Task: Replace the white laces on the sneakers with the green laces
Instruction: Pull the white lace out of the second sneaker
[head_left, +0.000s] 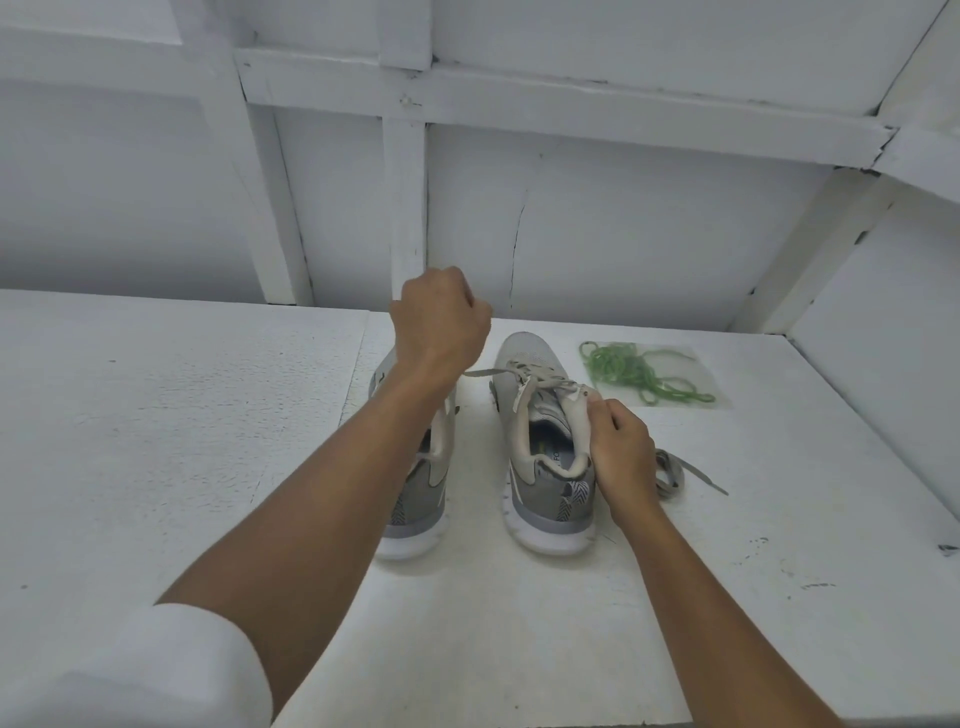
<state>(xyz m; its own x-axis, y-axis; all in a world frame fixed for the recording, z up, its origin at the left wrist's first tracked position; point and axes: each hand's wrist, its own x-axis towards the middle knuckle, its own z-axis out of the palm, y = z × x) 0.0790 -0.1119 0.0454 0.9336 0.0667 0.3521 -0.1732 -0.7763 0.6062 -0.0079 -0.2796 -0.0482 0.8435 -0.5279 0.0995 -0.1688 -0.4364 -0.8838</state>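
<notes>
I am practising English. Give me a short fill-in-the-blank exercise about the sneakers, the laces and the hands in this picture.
The laces in the clear bag are ___.
The right hand grips the ___ sneaker.
A white lace stretches from that sneaker toward the ___ hand.
Missing words: green; right; left.

— Table (182, 415)?
— Matt white paint, rough and pitted.
— Sneakers (535, 358)?
— Grey knit cloth uppers, smooth white soles, flat woven white laces (675, 475).
— Two o'clock?
— Green laces (639, 371), cord; plastic wrapper (698, 358), clear and glossy.
</notes>
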